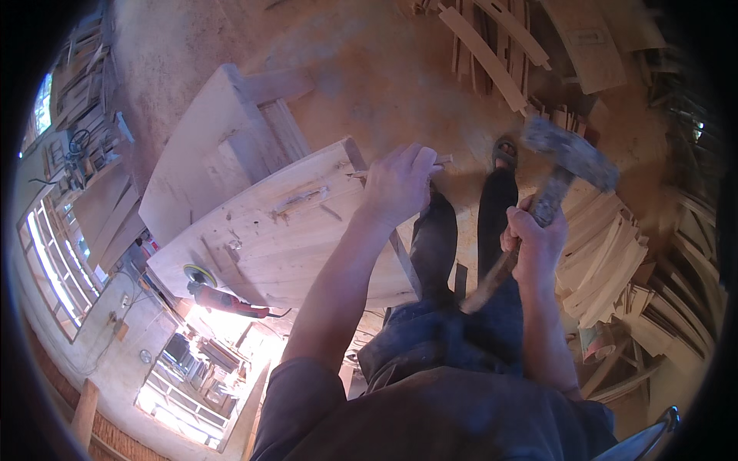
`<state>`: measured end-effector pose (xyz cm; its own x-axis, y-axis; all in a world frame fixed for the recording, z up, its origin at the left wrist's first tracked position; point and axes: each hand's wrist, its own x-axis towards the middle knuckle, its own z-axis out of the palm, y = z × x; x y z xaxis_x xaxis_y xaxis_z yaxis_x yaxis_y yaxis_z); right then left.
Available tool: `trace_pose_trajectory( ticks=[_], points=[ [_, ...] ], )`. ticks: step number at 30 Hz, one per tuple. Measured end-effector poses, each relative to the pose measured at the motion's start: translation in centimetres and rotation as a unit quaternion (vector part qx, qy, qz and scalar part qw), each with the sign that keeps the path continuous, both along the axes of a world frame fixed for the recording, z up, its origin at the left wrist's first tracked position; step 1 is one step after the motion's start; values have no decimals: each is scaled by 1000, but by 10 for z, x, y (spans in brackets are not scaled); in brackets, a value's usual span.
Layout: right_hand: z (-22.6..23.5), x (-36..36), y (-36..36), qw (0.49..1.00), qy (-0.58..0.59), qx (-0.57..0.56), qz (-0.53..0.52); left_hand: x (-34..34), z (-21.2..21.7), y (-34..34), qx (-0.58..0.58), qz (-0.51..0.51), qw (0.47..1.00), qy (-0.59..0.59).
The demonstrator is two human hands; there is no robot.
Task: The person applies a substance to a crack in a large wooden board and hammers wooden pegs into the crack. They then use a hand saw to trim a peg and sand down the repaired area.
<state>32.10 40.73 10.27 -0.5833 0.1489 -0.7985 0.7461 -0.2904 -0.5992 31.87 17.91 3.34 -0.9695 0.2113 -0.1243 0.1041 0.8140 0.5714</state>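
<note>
With clock directions taken from the middle of the view, the person's bare right hand (pixel 540 244) is closing around the wooden handle of a long hammer with a blocky grey metal head (pixel 570 154) at three o'clock. The hammer's head, blurred, is pointing toward one o'clock from that hand, while the handle's tail is slanting down toward seven o'clock, over the person's dark trousers (pixel 438 246).

The bare left hand (pixel 400 180), at one o'clock near the middle, is curling its fingers around a slim brown stick-like piece (pixel 443 160), whose tip is jutting out toward two o'clock from the knuckles; its exact kind is staying unclear. That hand is hovering or resting just beside the end of a broad pale wooden board with a curved edge (pixel 269 238), which is spreading across nine o'clock; contact between them is remaining hard to tell. Brown splinter-like bits (pixel 300 200) are lying on the board.

A red-and-black angle grinder with a yellowish disc (pixel 223 301) is lying along the board's lower edge at eight o'clock. A second pale wooden panel (pixel 200 146) is standing behind the board at ten o'clock. A stack of pale curved wooden slats (pixel 603 257) is filling three o'clock, and long brown wooden strips (pixel 492 58) are lying on the dusty brown floor (pixel 346 92) at one o'clock. The person's sandalled foot (pixel 505 150) is showing at two o'clock.
</note>
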Motion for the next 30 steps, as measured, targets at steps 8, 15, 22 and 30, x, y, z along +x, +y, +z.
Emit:
trace_pose_trajectory(
  ticks=[8,15,22,30],
  points=[
    [-14,8,-4,973,-84,59,208,-4,3,-2,-9,-18,999,38],
    [-35,28,-9,995,-87,57,-1,-5,-2,0,-2,-17,999,41],
    [-17,14,-13,984,-64,2,165,-7,5,0,6,0,1000,29],
    [-24,20,11,995,-69,-8,77,-10,4,20,-126,97,986,-46]
  ],
)
